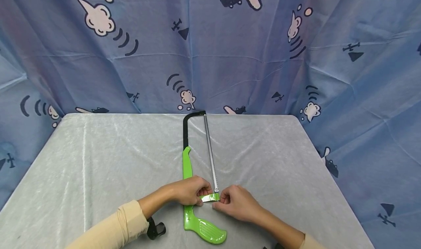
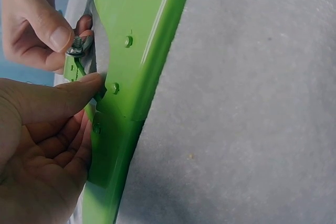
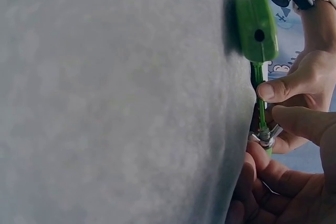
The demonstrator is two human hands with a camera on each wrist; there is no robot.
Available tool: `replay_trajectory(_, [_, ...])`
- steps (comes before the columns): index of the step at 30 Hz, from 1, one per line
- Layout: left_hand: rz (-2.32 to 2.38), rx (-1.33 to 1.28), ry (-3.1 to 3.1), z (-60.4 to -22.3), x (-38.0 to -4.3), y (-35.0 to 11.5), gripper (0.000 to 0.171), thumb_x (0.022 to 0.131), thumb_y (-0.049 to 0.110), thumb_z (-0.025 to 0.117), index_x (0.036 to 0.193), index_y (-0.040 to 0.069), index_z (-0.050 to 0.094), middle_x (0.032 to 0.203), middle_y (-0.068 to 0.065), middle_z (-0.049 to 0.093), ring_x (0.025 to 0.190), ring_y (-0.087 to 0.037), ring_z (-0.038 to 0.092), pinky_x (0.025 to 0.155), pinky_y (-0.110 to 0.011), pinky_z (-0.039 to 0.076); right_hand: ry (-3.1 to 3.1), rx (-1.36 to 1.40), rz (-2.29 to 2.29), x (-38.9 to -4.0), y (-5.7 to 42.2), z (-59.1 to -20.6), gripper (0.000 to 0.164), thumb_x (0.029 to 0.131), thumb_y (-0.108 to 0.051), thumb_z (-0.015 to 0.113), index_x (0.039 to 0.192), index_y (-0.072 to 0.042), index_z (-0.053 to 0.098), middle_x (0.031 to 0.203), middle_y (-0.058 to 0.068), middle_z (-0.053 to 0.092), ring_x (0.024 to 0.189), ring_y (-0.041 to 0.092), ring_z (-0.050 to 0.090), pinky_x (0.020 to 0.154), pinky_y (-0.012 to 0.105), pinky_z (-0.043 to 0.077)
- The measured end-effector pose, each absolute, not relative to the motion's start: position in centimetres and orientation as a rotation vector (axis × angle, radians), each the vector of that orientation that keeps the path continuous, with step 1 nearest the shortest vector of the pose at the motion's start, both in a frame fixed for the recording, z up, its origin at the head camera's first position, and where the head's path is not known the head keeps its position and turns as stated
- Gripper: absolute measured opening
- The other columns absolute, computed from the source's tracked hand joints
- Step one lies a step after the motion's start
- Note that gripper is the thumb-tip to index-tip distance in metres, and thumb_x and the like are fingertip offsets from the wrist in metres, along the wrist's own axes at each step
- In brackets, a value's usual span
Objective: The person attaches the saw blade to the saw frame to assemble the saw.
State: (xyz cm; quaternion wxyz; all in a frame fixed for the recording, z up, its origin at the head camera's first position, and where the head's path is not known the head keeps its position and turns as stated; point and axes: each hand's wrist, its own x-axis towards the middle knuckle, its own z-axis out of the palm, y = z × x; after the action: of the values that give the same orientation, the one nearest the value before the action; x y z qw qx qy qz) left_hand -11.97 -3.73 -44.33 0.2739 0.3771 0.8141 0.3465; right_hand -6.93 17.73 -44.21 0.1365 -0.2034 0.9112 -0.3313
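A hacksaw lies on the cloth with its green handle towards me and its black frame reaching away. Its silver blade runs along the right side to a green metal bracket. My left hand pinches this bracket between thumb and fingers, beside the handle. At the bracket's outer end, my right hand holds a wing nut between thumb and forefinger. A short threaded bolt sticks out there, close to the right thumb. The fingers partly cover the wing nut.
A light grey velvet cloth covers the table. Behind it hangs a blue patterned curtain. A black strap piece sits at the left sleeve's cuff.
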Motion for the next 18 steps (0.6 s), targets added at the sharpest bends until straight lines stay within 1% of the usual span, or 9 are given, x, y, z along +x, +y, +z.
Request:
replay_trajectory(13, [0.932, 1.011, 2.189, -44.2, -11.83, -3.75, 0.026, 0.076, -0.009, 0.077, 0.094, 0.005, 0.066, 0.079, 0.001, 0.059, 0.071, -0.002, 0.05, 0.068, -0.019, 0.046, 2.636, -0.581, -0.96, -6.83, 17.72, -44.22, 0.033, 0.083, -0.033, 0.077, 0.06, -0.02, 0.058, 0.054, -0.014, 0.048, 0.048, -0.002, 0.04, 0.045, 0.02, 0.034])
replay_trajectory(18, [0.928, 1.009, 2.196, -44.12, -11.84, -3.77, 0.026, 0.076, -0.009, 0.077, 0.095, 0.005, 0.066, 0.079, 0.001, 0.059, 0.072, -0.003, 0.051, 0.069, -0.019, 0.046, 2.623, -0.597, -0.97, -6.93, 17.87, -44.18, 0.032, 0.085, -0.031, 0.076, 0.06, -0.02, 0.057, 0.055, -0.015, 0.048, 0.049, -0.002, 0.04, 0.045, 0.02, 0.034])
